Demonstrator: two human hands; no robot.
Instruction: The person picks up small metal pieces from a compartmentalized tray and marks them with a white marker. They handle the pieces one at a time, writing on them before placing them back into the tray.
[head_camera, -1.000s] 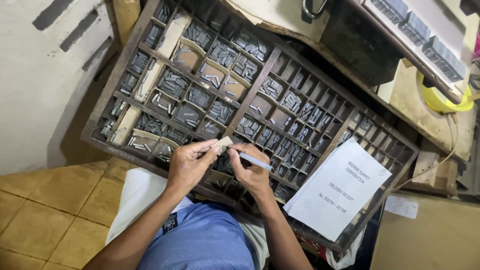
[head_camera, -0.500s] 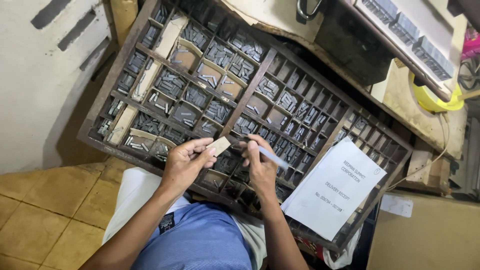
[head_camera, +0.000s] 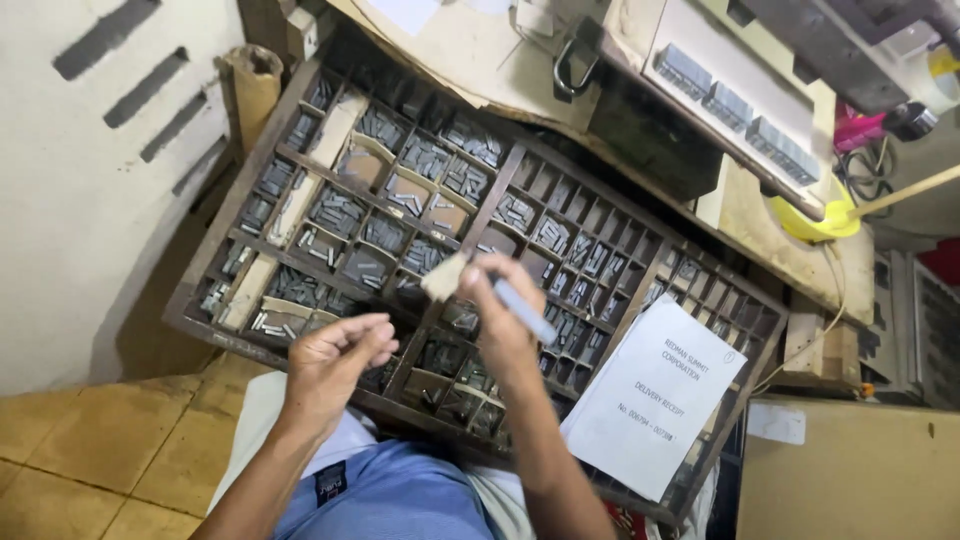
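While the right hand (head_camera: 500, 305) pinches a small pale block (head_camera: 443, 278) between thumb and fingertips, it also keeps a slim grey-blue pen-like tool (head_camera: 524, 311) tucked along its fingers. That block sits at the hand's left edge, raised over the middle of the wooden type case (head_camera: 222, 225), just above the central divider. Its colour is light tan, its shape roughly rectangular; finer detail is too blurred to read. Its long axis seems to tilt from lower left to upper right, though blur makes this uncertain. By contrast, the tool's long axis runs clearly from upper left down to lower right, its far end pointing toward the white printed sheet (head_camera: 655, 400).

Lower and to the left, the left hand (head_camera: 335, 365) is loosely curled near the case's front rail, fingers bent inward; whether it grasps anything I cannot tell. A small gap of open air separates the two hands.

Around them, the case's many small compartments hold grey metal type (head_camera: 385, 125). Its left rim lies close to a pale wall (head_camera: 70, 200), and its back edge meets a cluttered workbench (head_camera: 480, 60), so free room lies mainly above the case.
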